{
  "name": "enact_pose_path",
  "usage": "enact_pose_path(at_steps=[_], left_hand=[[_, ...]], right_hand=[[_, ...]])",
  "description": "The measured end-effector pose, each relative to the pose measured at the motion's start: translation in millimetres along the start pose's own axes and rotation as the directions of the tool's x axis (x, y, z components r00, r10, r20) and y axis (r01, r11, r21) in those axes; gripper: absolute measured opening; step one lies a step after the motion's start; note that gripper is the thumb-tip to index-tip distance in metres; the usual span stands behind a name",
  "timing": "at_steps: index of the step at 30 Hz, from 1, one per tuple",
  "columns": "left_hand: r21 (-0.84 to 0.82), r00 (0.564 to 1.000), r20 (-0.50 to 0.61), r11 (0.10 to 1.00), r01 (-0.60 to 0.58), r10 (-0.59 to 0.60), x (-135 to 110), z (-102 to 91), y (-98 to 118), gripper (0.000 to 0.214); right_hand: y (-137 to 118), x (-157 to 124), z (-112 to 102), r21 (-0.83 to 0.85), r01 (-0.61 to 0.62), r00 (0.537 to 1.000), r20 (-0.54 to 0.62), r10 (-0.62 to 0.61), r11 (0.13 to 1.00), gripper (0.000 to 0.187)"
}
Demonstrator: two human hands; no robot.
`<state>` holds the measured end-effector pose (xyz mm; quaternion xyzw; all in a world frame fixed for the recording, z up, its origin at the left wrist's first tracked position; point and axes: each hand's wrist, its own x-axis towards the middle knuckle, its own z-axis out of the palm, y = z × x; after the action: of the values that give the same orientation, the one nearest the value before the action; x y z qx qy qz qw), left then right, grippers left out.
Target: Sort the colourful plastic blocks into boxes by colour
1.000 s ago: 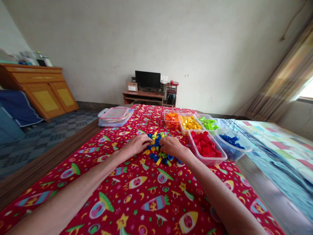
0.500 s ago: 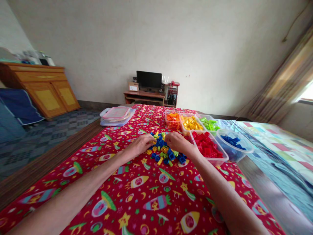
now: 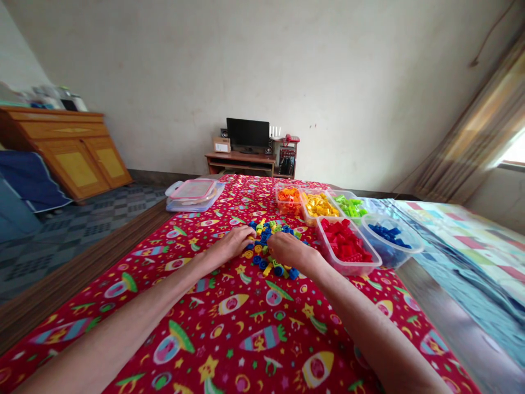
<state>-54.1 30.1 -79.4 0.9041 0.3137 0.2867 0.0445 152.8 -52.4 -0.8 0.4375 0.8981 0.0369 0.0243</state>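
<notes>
Reaching forward, left hand (image 3: 237, 241) and right hand (image 3: 289, 247) curl at mixed blocks (image 3: 265, 232); whether fingers (image 3: 248, 232) grip, I cannot tell.

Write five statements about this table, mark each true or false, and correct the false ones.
1. The left hand and right hand are at the loose pile. True.
2. That pile is all red. False: it mixes blue, yellow and green.
3. The round tub holds blue pieces. True.
4. The stacked lids lie right of the pile. False: they lie left.
5. The red pieces sit in a box. True.
</notes>
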Motion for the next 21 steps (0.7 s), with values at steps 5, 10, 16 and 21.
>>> enact_pose_path(at_steps=[5, 10, 16, 21], left_hand=[[-0.029, 0.975, 0.065, 0.976, 0.215, -0.213, 7, -6.0, 3, 0.012], [-0.316, 0.892, 0.187, 0.834, 0.452, -0.412, 13, -13.8, 6, 0.031], [-0.589, 0.834, 0.243, 0.607, 0.533, -0.495, 14, -22.7, 22, 0.047], [-0.744, 0.756, 0.326, 0.339, 0.575, -0.568, 15, -28.2, 40, 0.046]], right_hand=[[2, -2, -2, 0.013, 0.002, 1.000, -0.009, -0.002, 1.000, 0.027], [3, -2, -6, 0.014, -0.094, 0.996, 0.003, 0.094, 0.995, 0.030], [14, 5, 5, 0.040, -0.124, 0.992, -0.030, 0.125, 0.991, 0.031], [30, 10, 9, 0.400, -0.103, 0.969, -0.168, 0.183, 0.911, 0.018]])
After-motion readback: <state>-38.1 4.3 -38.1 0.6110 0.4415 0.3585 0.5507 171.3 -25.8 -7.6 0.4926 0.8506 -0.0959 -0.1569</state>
